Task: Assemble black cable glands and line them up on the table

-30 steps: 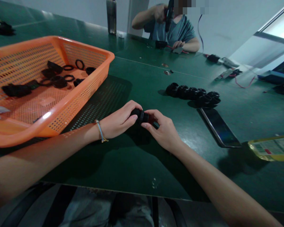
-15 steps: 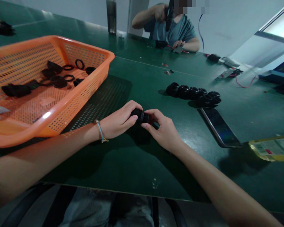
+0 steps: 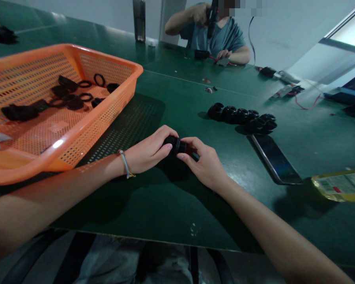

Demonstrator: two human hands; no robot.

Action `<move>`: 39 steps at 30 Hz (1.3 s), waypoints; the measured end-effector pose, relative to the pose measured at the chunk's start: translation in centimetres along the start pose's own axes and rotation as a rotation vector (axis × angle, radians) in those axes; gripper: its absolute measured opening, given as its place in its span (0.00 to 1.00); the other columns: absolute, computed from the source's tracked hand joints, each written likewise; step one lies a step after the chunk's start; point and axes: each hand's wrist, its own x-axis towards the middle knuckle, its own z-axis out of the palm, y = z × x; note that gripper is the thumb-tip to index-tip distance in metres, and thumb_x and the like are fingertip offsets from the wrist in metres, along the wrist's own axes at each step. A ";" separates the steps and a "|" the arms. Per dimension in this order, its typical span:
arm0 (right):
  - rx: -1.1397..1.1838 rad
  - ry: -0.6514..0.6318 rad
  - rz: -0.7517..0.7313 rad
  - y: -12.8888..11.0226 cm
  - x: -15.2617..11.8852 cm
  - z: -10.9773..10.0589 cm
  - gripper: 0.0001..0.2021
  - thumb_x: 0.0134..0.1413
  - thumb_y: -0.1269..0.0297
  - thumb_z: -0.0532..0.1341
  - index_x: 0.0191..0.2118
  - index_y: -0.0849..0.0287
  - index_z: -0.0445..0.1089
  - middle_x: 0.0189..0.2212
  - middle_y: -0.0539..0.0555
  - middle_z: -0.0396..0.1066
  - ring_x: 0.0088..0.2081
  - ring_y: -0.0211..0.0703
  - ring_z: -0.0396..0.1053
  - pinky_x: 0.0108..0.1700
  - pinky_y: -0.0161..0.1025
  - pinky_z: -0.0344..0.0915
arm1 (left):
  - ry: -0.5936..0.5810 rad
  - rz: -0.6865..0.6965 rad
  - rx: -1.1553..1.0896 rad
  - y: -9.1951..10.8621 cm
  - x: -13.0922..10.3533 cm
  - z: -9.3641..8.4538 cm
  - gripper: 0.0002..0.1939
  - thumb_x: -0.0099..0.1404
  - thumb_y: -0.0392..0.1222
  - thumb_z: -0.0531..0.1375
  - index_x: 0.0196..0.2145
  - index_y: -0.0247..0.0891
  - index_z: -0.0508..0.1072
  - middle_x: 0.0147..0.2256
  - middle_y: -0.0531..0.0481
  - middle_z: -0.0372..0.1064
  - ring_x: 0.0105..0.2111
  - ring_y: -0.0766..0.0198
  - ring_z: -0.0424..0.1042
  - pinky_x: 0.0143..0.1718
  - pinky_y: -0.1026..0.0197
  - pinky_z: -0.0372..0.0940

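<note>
Between my two hands, just above the green table point(image 3: 154, 213), is a black round part point(image 3: 175, 145). My left hand point(image 3: 150, 152) wraps its fingers and thumb round the left end of the part. The fingertips and thumb of my right hand point(image 3: 204, 161) pinch its right end. To the left stands an orange basket point(image 3: 91, 138) holding several black rings and black pieces point(image 3: 72, 100). Beyond my right hand, several black round parts point(image 3: 242, 115) sit in a cluster.
A phone point(image 3: 275, 157) lies right of my right hand, and a yellow package point(image 3: 340, 185) is at the right edge. Across the table a person point(image 3: 215, 35) holds a dark tool. A metal bottle point(image 3: 139, 21) stands at the back.
</note>
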 end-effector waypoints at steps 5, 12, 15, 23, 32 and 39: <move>0.002 -0.004 0.005 0.0 0.0 0.0 0.08 0.52 0.65 0.59 0.40 0.57 0.66 0.31 0.52 0.72 0.31 0.41 0.70 0.35 0.39 0.67 | -0.005 -0.004 0.005 0.0 0.0 0.0 0.13 0.64 0.40 0.43 0.43 0.35 0.60 0.41 0.44 0.62 0.41 0.60 0.63 0.46 0.55 0.62; 0.007 0.000 0.002 0.2 -0.1 0.1 0.08 0.52 0.65 0.59 0.40 0.58 0.66 0.31 0.52 0.73 0.32 0.41 0.71 0.35 0.39 0.67 | -0.006 -0.004 -0.009 -0.1 0.0 0.1 0.13 0.64 0.40 0.43 0.42 0.34 0.60 0.41 0.44 0.62 0.41 0.60 0.63 0.46 0.55 0.62; 0.001 -0.001 0.009 0.2 -0.1 0.1 0.09 0.52 0.65 0.59 0.40 0.58 0.66 0.31 0.52 0.73 0.32 0.42 0.71 0.35 0.39 0.67 | -0.007 -0.009 -0.007 -0.1 0.0 0.1 0.13 0.64 0.41 0.43 0.42 0.35 0.60 0.41 0.44 0.62 0.41 0.60 0.63 0.46 0.55 0.62; -0.024 0.001 0.013 0.0 -0.1 0.0 0.08 0.52 0.64 0.58 0.40 0.57 0.66 0.30 0.51 0.72 0.31 0.41 0.70 0.33 0.38 0.66 | -0.002 0.010 -0.019 -0.1 0.0 0.1 0.13 0.64 0.41 0.43 0.43 0.33 0.61 0.41 0.43 0.62 0.41 0.59 0.63 0.46 0.55 0.62; -0.097 -0.006 0.016 -0.2 -0.1 -0.1 0.08 0.53 0.63 0.57 0.39 0.59 0.66 0.29 0.52 0.71 0.28 0.40 0.67 0.31 0.37 0.63 | -0.007 -0.003 -0.008 0.0 0.0 0.0 0.13 0.64 0.40 0.43 0.43 0.34 0.60 0.41 0.43 0.62 0.41 0.59 0.63 0.46 0.55 0.63; -0.136 -0.024 0.019 -0.4 0.0 -0.2 0.07 0.54 0.64 0.56 0.38 0.60 0.65 0.27 0.51 0.70 0.27 0.38 0.66 0.29 0.35 0.61 | -0.003 0.011 -0.011 0.1 0.0 0.1 0.13 0.64 0.39 0.43 0.42 0.31 0.61 0.40 0.43 0.61 0.40 0.60 0.63 0.46 0.55 0.62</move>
